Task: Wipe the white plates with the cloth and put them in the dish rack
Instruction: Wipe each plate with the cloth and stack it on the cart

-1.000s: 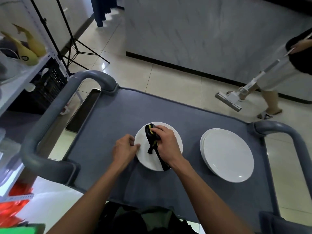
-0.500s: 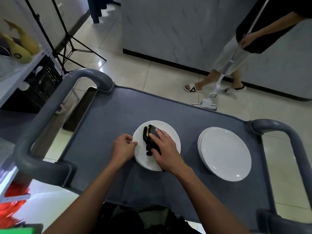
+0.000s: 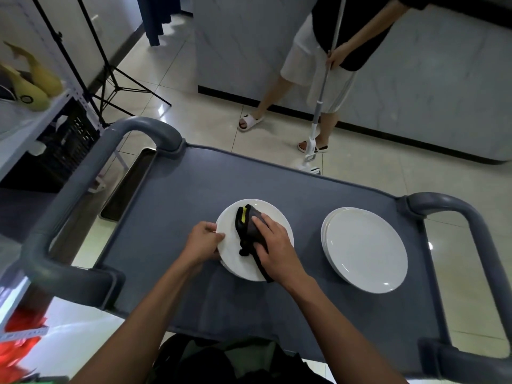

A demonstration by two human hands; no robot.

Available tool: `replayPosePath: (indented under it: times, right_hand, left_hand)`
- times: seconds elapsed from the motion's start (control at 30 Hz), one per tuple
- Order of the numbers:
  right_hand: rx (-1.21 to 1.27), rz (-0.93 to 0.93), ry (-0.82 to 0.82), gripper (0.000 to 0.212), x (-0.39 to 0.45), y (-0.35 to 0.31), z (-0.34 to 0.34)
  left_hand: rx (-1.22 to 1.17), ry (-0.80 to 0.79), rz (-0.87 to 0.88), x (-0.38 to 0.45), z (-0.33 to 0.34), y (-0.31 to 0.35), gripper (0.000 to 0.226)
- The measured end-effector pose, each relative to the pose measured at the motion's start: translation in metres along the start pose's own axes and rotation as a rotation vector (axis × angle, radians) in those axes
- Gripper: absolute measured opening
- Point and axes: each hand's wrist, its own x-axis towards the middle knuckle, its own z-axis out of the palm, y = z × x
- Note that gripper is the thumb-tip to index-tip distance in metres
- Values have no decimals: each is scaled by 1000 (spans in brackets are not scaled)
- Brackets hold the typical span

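A white plate lies on the grey cart top, apparently on top of another plate. My left hand pinches its left rim. A dark cloth with a yellow tag lies on the plate, and my right hand presses it down with fingers spread flat. A stack of white plates sits to the right on the cart. No dish rack is in view.
The cart has thick grey handles at left and right. A person with a floor cleaner stands just beyond the cart's far edge. A shelf and tripod stand at left.
My right hand flattened over the cloth and slid it across the plate. The person with the floor cleaner walked from the far right to behind the cart.
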Motion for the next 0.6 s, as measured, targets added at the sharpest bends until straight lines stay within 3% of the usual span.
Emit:
replayPosePath:
  times: [0.13, 0.6]
  right_hand:
    - [10, 21, 8, 61, -8, -2, 0]
    - [49, -90, 149, 62, -34, -26, 18]
  left_hand:
    - [-25, -142, -47, -10, 1, 3, 18]
    - [-6, -296, 25, -26, -3, 12, 44]
